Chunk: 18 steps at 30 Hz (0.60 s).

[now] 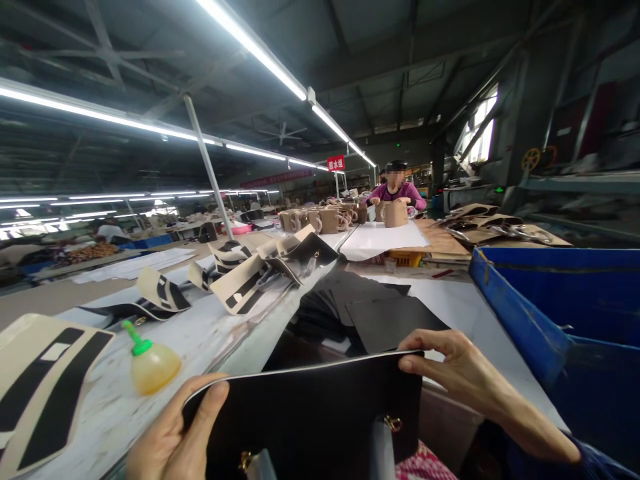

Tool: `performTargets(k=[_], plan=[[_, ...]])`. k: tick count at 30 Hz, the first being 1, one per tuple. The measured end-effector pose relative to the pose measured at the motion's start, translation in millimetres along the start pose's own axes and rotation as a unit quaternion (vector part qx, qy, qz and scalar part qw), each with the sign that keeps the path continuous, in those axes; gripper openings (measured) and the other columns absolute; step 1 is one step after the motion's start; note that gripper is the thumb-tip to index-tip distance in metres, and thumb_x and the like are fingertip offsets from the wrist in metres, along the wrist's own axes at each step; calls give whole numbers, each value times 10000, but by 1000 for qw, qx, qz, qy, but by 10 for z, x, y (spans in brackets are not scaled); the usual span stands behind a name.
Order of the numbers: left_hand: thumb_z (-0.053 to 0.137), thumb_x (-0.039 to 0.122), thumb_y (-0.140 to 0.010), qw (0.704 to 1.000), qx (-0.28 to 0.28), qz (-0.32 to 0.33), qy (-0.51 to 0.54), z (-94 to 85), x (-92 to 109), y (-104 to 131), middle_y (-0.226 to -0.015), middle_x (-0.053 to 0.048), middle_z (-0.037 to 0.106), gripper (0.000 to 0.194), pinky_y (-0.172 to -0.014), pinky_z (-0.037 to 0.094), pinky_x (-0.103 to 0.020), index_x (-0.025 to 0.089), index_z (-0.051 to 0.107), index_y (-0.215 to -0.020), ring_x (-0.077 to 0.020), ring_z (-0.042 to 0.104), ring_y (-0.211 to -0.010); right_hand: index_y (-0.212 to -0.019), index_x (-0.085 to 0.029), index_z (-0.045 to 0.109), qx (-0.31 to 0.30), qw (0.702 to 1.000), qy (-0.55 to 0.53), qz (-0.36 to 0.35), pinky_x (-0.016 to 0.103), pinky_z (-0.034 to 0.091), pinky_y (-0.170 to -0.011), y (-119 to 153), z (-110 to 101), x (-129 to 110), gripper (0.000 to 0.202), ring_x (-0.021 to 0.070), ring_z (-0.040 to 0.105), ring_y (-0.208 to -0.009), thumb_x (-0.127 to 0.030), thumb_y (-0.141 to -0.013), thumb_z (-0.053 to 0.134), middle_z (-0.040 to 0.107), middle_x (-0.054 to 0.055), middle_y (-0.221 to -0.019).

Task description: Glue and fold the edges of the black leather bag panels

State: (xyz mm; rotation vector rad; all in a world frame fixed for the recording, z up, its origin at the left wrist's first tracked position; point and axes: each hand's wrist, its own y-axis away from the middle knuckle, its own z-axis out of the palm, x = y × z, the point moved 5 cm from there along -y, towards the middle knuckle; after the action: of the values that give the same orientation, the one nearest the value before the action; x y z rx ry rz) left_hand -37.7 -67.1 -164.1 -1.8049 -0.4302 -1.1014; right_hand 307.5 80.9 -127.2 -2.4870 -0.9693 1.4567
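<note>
We've got a black panel (pixel 310 407) held up right in front of us, low in the view, its pale top edge bowing gently between two hands. Our left hand (pixel 175 433) has its grip pinching the left end, thumb on the near face; our right hand (pixel 445 370) is pinching the upper right corner between thumb and finger. So how far along are we? The gold fittings (pixel 393 423) are already on this piece, we can see that, with a clear-looking strip (pixel 384 450) beside the right one. Whether the edge is closed or glued we can't tell from here, so what remains on this panel stays an open question. Over on the left, beige-backed pieces (pixel 240 283) lie spread and curling along the surface (pixel 105 413), near a squeeze bottle (pixel 154 367) with a green nozzle. Just beyond our panel, flat black sheets (pixel 390 320) sit in a loose pile, showing no fittings that we can spot, so those look less advanced. Across the way, a co-worker (pixel 397 193) has both hands at a tan bag (pixel 395 215) standing upright, and blue bins (pixel 520 320) flank us on the right.
</note>
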Motion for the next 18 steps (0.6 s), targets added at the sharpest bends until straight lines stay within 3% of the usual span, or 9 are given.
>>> performTargets(k=[4,6,9,11,14,18], plan=[[732,535,-762,997,-32,-52,40,103,250,35,-943,10,738,331,-894,478,-236,225,711,-876,-218,640,-1007,-906,-252,727,-11,997,59,-55,246,498,-622,17,-20,-9,109,166,663,-697,-332,-851,676,718,-30,-786],[717,529,-783,996,-53,-50,56,193,377,76,-872,32,717,302,-874,445,-200,231,707,-828,-177,620,-948,-1022,-271,707,-4,984,112,-137,244,508,-645,12,15,-133,147,161,677,-732,-358,-914,659,730,-27,-871],[659,513,-845,992,-103,-41,65,388,574,182,-875,41,694,283,-727,424,-189,235,686,-800,-150,592,-925,-988,-232,668,-3,934,207,-291,250,465,-593,3,203,-438,276,143,640,-657,-416,-1047,470,699,-9,-812],[614,510,-875,987,-143,-26,61,533,708,263,-846,33,677,300,-613,403,-205,228,670,-790,-146,591,-869,-924,-196,629,-5,903,237,-358,260,414,-546,-16,380,-622,370,133,586,-583,-393,-1083,360,645,-6,-723],[549,500,-905,982,-181,-20,50,712,855,361,-655,43,604,332,-554,401,-217,218,640,-756,-125,543,-631,-830,-176,567,18,888,240,-392,270,354,-510,-65,591,-774,424,122,512,-520,-370,-1096,300,578,-12,-666],[536,490,-895,990,-136,-2,38,753,871,400,-638,44,628,327,-573,428,-217,219,638,-744,-129,559,-597,-783,-185,512,47,891,234,-387,269,305,-497,-91,652,-743,421,110,437,-478,-357,-1103,298,527,-35,-625]])
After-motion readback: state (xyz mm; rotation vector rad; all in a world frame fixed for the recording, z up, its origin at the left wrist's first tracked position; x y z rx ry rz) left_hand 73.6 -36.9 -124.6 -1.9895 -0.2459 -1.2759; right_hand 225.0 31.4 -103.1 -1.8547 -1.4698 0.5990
